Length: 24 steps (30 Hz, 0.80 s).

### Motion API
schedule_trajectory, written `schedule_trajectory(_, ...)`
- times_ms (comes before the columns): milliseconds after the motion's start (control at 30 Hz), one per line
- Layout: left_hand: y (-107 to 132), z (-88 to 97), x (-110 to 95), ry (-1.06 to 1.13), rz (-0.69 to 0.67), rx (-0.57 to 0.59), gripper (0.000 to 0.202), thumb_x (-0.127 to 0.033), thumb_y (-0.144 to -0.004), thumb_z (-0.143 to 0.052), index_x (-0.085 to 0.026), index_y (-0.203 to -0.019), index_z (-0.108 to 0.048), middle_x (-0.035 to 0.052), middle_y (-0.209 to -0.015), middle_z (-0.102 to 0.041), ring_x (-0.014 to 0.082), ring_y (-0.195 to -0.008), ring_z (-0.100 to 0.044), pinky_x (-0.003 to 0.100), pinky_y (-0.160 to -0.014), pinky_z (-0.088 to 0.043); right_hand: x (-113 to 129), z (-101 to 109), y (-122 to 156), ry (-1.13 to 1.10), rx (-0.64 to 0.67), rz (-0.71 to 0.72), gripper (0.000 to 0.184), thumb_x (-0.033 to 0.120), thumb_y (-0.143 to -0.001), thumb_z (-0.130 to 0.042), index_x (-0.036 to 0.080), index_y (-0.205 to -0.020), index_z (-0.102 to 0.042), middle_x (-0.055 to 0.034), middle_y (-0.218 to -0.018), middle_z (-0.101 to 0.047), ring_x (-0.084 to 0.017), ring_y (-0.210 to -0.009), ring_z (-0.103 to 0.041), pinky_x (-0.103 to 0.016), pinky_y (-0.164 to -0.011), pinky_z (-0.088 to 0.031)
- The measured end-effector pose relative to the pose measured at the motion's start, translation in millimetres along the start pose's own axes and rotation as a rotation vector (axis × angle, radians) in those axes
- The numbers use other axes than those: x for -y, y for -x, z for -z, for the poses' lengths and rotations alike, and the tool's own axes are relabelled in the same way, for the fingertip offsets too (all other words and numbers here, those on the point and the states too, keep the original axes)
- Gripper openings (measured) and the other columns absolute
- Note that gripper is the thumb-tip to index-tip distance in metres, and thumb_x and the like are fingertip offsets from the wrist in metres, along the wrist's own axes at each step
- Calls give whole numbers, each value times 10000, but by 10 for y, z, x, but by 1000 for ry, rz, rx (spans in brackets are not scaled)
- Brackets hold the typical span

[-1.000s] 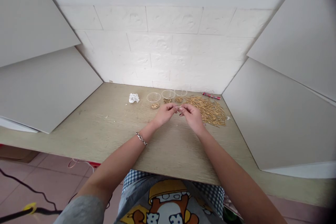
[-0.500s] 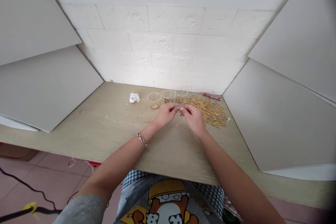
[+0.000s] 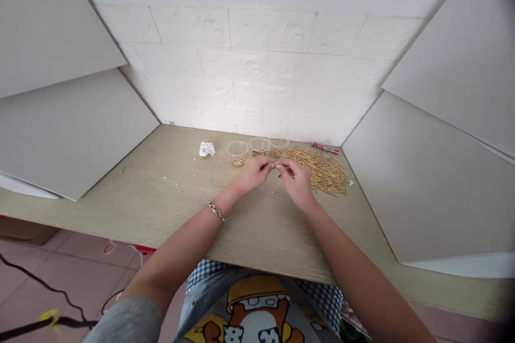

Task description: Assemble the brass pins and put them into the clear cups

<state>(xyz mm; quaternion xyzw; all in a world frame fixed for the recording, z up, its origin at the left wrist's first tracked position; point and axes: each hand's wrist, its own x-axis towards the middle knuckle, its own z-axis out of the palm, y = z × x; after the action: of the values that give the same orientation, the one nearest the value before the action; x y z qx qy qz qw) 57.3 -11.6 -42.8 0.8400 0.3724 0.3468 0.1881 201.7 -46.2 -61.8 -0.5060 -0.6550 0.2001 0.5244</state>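
Note:
My left hand (image 3: 256,172) and my right hand (image 3: 296,178) meet fingertip to fingertip above the table, both pinched closed. What sits between the fingers is too small to make out. Right beside my right hand spreads a big pile of thin gold-coloured sticks (image 3: 322,171). Behind the hands lie small heaps of tiny gold-coloured pieces: one heap (image 3: 238,162) left of my left hand, another (image 3: 258,153) just behind it, and a third (image 3: 276,153) behind the fingertips.
Several clear round dishes or lids, among them a left one (image 3: 237,148), stand near the white wall (image 3: 249,69). A crumpled white tissue (image 3: 207,149) lies left of them. A red tube (image 3: 325,148) rests behind the pile. Grey panels (image 3: 450,182) flank the table (image 3: 161,198).
Both hands stay pinched together at nearly the same place. The whole view has shifted very slightly; nothing on the table has visibly moved.

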Motion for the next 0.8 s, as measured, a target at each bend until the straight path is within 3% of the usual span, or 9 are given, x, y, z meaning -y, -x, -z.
schedule_trajectory(100,-7,29,-27,80,64,44,276,-313,-835,-421,-152,-732,-619,8,-674,-589,114,-658,-512,230,-650,-388,-2,-3,6,11,-2,23,188,315,-797,-458,186,-838,-589,-46,-816,-624,-141,-669,-568,-276,-616,-451)
schedule_trajectory(267,-5,-7,-67,356,200,101,303,-368,-821,-417,-144,-732,-601,-4,-657,-557,104,-626,-480,222,-622,-380,-17,-32,11,40,3,-54,179,327,-815,-424,183,-845,-526,-24,-718,-590,-123,-585,-519,-269,-581,-414)
schedule_trajectory(433,-5,-71,-57,576,272,74,344,-434,-796,-428,-138,-657,-538,-19,-601,-480,90,-574,-420,216,-570,-351,5,-75,23,13,-7,-77,152,314,-814,-413,184,-842,-488,-31,-746,-585,-132,-633,-525,-262,-576,-397)
schedule_trajectory(600,-5,-76,-54,597,264,42,390,-464,-792,-432,-143,-573,-465,-34,-547,-409,80,-551,-379,217,-549,-319,47,-110,57,-15,11,-52,159,316,-822,-408,185,-857,-491,-27,-766,-588,-119,-605,-515,-259,-571,-397)
schedule_trajectory(800,-30,-108,7,856,427,-11,306,-433,-682,-606,-133,-658,-546,-33,-599,-483,50,-509,-390,202,-506,-309,9,-89,43,3,-85,-29,177,323,-818,-431,184,-854,-535,-17,-765,-582,-103,-567,-482,-251,-561,-397)
